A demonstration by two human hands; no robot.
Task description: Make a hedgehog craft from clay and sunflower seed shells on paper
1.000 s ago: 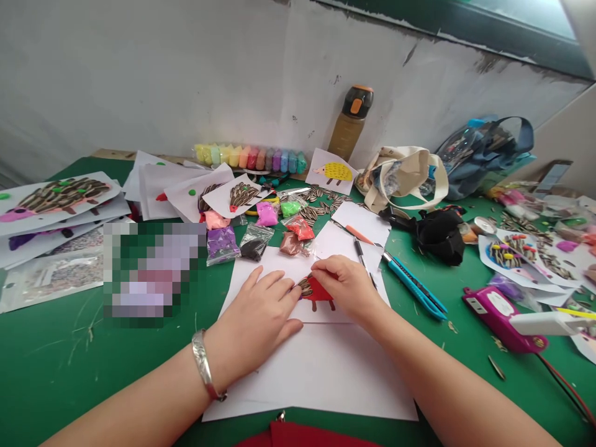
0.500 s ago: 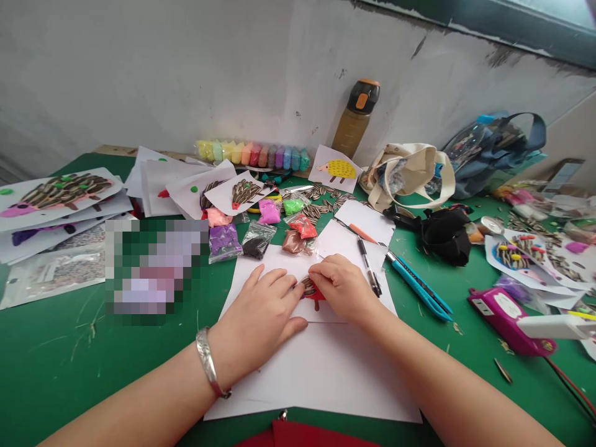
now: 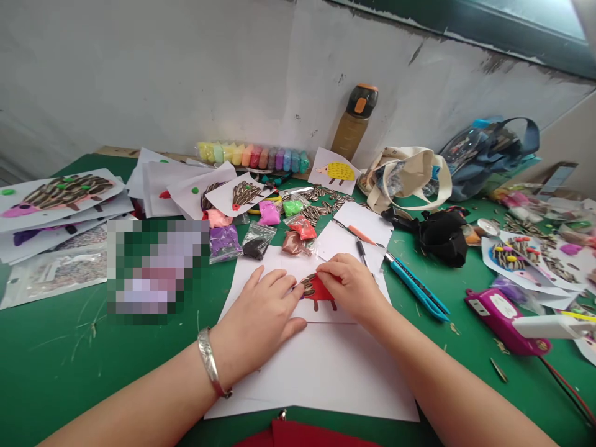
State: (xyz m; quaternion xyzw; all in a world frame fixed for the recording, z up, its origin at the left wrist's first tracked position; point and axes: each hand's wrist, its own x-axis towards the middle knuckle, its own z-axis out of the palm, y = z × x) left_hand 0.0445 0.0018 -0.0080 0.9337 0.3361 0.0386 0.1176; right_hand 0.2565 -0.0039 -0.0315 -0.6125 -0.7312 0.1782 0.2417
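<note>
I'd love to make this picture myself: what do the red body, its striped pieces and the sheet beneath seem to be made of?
Red body: probably modelling clay, matte, judging by its smooth, solid colour. Striped pieces: likely sunflower seeds, dull-shelled, being dark with pale streaks. Sheet: paper or thin card, matte white, crisp-edged.

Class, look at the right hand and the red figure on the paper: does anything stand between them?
Nothing visible does: the right hand is right at the red figure. The left hand lies on the other side, beside the striped seeds.
</note>
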